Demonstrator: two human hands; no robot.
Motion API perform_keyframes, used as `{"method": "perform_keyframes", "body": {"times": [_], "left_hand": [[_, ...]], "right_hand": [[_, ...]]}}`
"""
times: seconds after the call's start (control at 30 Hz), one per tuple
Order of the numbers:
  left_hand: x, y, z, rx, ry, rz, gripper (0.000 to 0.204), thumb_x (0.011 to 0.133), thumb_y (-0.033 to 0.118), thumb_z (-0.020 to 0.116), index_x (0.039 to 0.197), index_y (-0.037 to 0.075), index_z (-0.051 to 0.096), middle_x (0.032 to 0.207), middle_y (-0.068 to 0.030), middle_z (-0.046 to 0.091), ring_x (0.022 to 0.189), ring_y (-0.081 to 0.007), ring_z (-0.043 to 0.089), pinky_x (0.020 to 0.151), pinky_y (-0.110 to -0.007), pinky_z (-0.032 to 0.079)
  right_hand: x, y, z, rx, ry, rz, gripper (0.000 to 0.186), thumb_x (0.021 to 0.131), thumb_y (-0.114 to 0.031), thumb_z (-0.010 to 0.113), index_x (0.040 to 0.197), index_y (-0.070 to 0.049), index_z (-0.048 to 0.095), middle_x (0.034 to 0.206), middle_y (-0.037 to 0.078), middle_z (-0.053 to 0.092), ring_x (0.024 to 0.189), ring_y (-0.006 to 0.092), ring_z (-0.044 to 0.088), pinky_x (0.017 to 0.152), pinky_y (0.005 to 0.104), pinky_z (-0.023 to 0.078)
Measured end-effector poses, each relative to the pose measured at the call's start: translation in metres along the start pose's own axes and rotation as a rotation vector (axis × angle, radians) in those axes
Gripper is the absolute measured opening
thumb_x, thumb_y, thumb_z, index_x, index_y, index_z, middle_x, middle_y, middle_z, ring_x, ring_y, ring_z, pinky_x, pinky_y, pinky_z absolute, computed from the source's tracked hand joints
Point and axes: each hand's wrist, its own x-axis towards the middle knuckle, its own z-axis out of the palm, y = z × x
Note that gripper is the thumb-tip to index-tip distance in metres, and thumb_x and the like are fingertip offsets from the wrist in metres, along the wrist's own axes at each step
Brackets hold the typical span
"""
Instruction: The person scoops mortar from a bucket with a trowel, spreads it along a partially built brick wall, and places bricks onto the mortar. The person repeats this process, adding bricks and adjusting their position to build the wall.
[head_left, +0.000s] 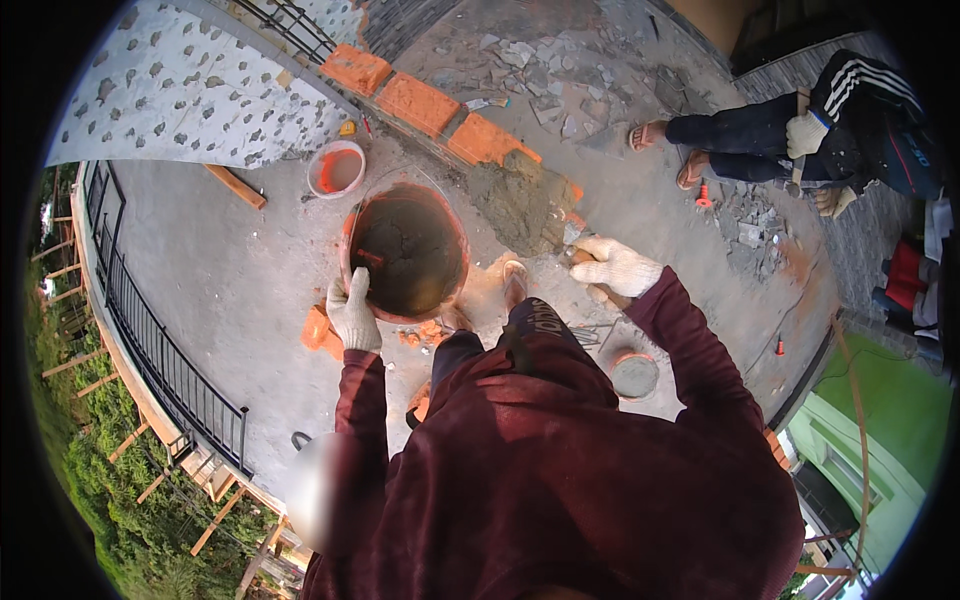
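My left hand (354, 314), in a white knit glove, is closed on the near left rim of a large round bucket (462, 285). Grey mortar (405, 240) lies inside it. To the right, my gloved right hand (617, 267) grips the wooden handle of a trowel (580, 256); its blade reaches the end of a low brick row and is hard to make out. A thick patch of wet mortar (512, 205) covers that end of the row. Beyond it, several orange bricks (425, 103) run away to the upper left.
A white bucket with orange residue (338, 170) stands beyond the large one. A small mortar container (634, 376) sits near my right leg. Broken tiles (570, 85) litter the far floor. At right, another person's gloved hand (805, 134) holds a tool. A black railing (170, 340) lines the left edge.
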Motion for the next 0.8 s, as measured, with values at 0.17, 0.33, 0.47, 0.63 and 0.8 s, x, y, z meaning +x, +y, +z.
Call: {"method": "perform_keyframes", "body": {"times": [0.17,0.33,0.47,0.63,0.8], "left_hand": [[-0.007,-0.001,-0.055,0.136,0.129,0.004,0.036,0.094,0.023,0.083,0.078,0.016,0.052,0.078,0.0092,0.050,0.070,-0.0040,0.040,0.063,-0.024,0.034],[-0.016,-0.005,-0.079,0.155,0.190,-0.024,0.032,0.092,0.018,0.082,0.080,0.013,0.054,0.082,0.0058,0.059,0.075,-0.0072,0.050,0.071,-0.026,0.042],[-0.025,-0.005,-0.117,0.203,0.248,-0.087,0.030,0.093,0.016,0.081,0.082,0.013,0.053,0.084,0.0049,0.059,0.077,-0.0078,0.050,0.072,-0.027,0.043],[-0.024,-0.015,-0.143,0.185,0.251,-0.107,0.026,0.094,0.018,0.080,0.084,0.013,0.056,0.086,0.0028,0.063,0.075,-0.0083,0.055,0.070,-0.027,0.045],[-0.018,-0.014,-0.113,0.158,0.159,-0.082,0.020,0.096,0.017,0.079,0.088,0.011,0.061,0.088,0.0009,0.067,0.074,-0.0088,0.059,0.069,-0.027,0.048]], "right_hand": [[0.045,-0.028,-0.005,-0.207,0.308,-0.082,0.026,0.100,-0.018,0.067,0.116,0.001,0.058,0.080,0.002,0.054,0.055,0.0090,0.051,0.042,0.0282,0.046],[0.155,0.007,-0.031,-1.074,0.684,-0.065,0.037,0.092,-0.025,0.068,0.113,0.004,0.061,0.107,0.031,0.071,0.104,0.0484,0.070,0.093,0.0523,0.056],[0.155,0.020,-0.007,-1.144,0.755,-0.049,0.032,0.091,-0.022,0.066,0.115,0.000,0.062,0.111,0.027,0.073,0.102,0.0445,0.073,0.091,0.0530,0.058],[0.118,0.004,-0.040,-0.660,0.635,-0.141,0.040,0.098,-0.029,0.066,0.119,0.004,0.063,0.088,0.020,0.072,0.074,0.0353,0.071,0.069,0.0481,0.056],[0.112,-0.010,-0.068,-0.108,0.266,0.103,0.043,0.108,-0.032,0.058,0.122,0.009,0.063,0.073,0.005,0.060,0.052,0.0163,0.054,0.046,0.0365,0.044]]}}
